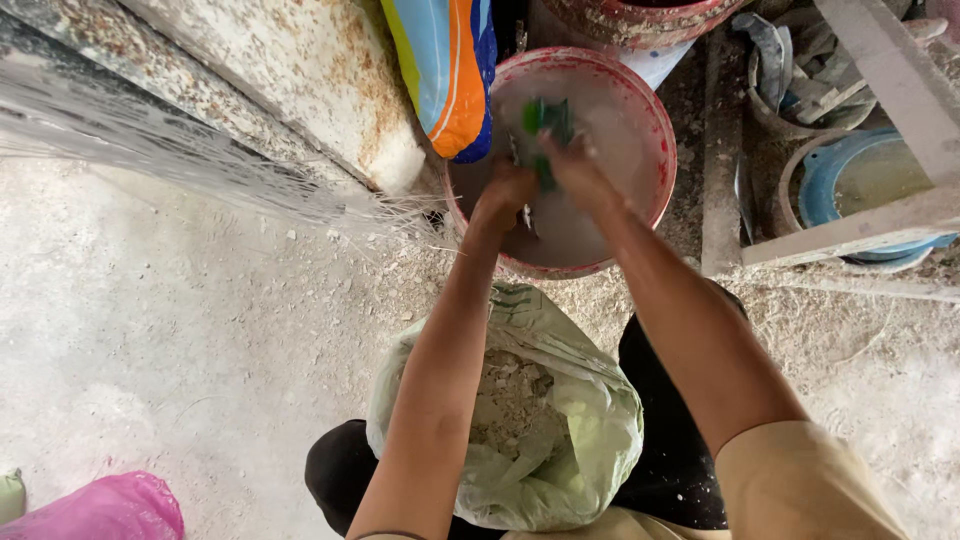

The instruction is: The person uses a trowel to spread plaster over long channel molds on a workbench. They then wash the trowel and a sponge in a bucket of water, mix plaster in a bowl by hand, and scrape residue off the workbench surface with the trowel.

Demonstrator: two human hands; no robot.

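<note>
A pale green sack (540,420) of lumpy white powder sits open between the person's knees. Beyond it stands a red-rimmed bucket (655,130) of cloudy grey water. Over the water, the right hand (578,172) has its fingers curled tight around a green scoop (547,125). The left hand (503,195) hangs just beside it, fingers bent inward; what they touch cannot be told.

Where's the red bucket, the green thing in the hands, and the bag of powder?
red bucket (655,120): head view, right rim.
green thing (548,118): head view, its top.
bag of powder (590,400): head view, right side.
</note>
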